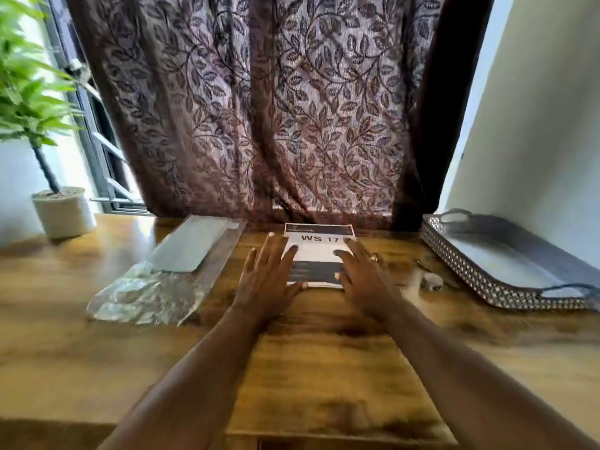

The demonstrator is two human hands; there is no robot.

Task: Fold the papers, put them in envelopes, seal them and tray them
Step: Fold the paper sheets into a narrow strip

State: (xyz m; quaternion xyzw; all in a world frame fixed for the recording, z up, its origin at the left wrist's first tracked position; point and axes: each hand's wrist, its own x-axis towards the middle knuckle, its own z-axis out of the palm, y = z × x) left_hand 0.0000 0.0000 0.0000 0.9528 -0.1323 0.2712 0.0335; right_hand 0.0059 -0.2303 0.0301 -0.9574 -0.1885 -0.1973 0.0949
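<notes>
A stack of printed papers (316, 254), the top sheet marked "WS 17", lies at the far middle of the wooden table (324, 368). My left hand (269, 277) rests flat on its left side with straight, spread fingers. My right hand (363, 274) lies flat on its right side, fingers straight, a ring on one finger. White envelopes (191, 245) sit half inside a clear plastic wrapper (146, 297) to the left of the papers. A silver tray (506, 261) with a beaded rim and handles stands at the far right.
A potted green plant in a white pot (63, 211) stands at the far left corner. A leaf-patterned curtain (259, 108) hangs behind the table. A small pale object (430, 280) lies between the papers and the tray. A white wall rises on the right.
</notes>
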